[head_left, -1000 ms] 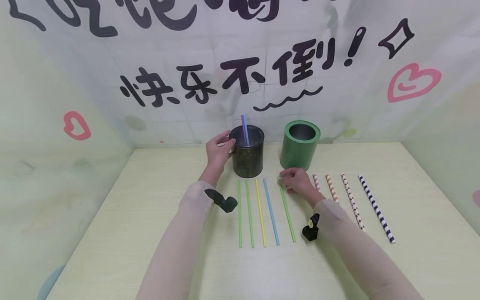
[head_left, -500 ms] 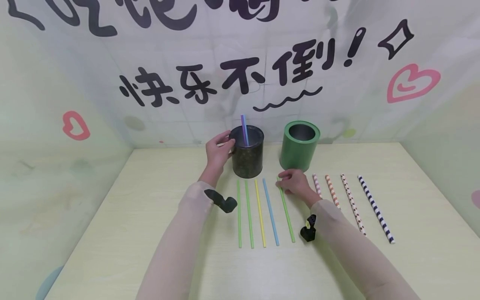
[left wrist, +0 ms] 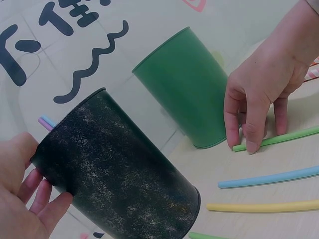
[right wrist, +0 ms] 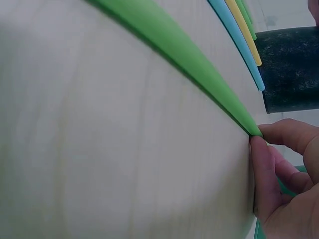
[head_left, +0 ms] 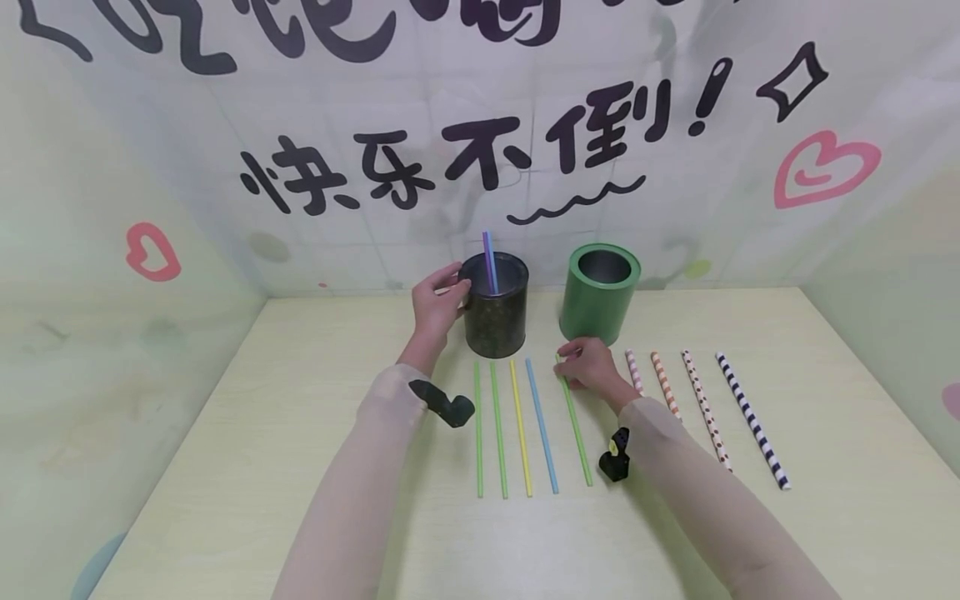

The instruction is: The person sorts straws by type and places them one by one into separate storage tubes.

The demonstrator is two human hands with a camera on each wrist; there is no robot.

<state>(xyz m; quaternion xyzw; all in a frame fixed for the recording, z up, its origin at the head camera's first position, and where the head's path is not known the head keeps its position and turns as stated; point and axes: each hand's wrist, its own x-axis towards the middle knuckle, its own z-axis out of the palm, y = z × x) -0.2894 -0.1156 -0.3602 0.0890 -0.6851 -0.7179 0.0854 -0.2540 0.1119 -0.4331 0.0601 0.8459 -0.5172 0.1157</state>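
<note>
Head view takes in the whole layout: the left hand (head_left: 437, 304) holds the black can (head_left: 495, 327) by the left side of its rim, while the right hand (head_left: 590, 364) is at the far end of a light-green straw (head_left: 575, 429) on the table (head_left: 487, 546), just in front of the green can (head_left: 596, 308). Only this view looks down into both cans and shows the purple straw (head_left: 488, 265) and light-blue straw (head_left: 493, 268) well into the black one. It alone gives the full row of two other green straws (head_left: 498, 429), yellow straw (head_left: 521, 429) and blue straw (head_left: 542, 429), and the navy-striped straw (head_left: 752, 421) at far right. Left wrist view hides the can's inside but reveals its mottled wall, with several fingertips against it and the grip only partly spread. Right wrist view shows the other grip closely: thumb and finger meet in a narrow pinch on the straw's tip; whether that tip is lifted cannot be told.
</note>
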